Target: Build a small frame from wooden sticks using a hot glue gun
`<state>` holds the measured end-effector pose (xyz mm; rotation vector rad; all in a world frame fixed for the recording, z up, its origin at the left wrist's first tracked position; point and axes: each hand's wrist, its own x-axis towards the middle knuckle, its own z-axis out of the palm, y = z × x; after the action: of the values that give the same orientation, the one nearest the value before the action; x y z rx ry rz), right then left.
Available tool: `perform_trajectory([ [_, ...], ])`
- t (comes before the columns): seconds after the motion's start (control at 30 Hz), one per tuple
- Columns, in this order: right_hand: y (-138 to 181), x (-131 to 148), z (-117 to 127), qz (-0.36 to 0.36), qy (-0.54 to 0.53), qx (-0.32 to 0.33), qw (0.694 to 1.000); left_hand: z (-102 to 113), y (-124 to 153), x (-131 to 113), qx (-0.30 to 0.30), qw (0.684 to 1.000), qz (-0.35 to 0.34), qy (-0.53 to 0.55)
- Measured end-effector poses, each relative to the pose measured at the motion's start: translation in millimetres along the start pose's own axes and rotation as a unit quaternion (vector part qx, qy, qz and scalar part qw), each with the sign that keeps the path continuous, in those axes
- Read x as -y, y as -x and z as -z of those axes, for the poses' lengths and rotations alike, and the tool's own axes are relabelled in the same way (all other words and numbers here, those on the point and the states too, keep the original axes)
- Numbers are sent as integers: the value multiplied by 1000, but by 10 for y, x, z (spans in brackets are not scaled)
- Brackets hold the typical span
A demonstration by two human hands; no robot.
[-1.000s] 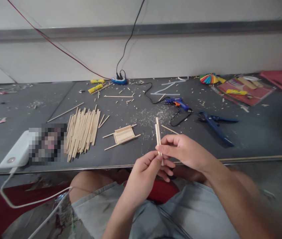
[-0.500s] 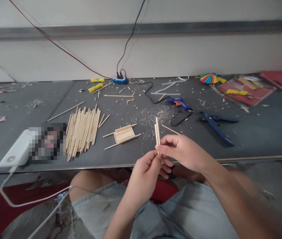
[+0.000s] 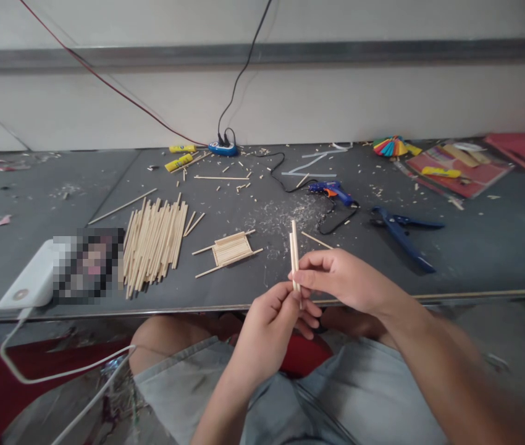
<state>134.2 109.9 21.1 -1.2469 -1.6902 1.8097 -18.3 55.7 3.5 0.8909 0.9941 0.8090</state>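
The left hand and right hand both pinch the sticks at the worktop's front edge. They look light, stiff and slim (probably snappable if bent), best held by fingertips around the lower half. Nearer the left corner lie a panel and a pile.

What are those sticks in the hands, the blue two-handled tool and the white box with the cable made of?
Held sticks: probably unfinished wood or bamboo; pale tan, matte, no paint showing.
Blue two-handled tool: perhaps painted metal or plastic; even blue, dull sheen, too indistinct to settle.
White box: likely smooth plastic; mostly plain white, rounded corners.
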Motion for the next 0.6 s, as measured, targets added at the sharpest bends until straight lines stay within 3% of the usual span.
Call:
perform_trajectory([
  [0.6,-28,0,-42,-10,18,-21,1000,26,18,24,4,999,16,33],
])
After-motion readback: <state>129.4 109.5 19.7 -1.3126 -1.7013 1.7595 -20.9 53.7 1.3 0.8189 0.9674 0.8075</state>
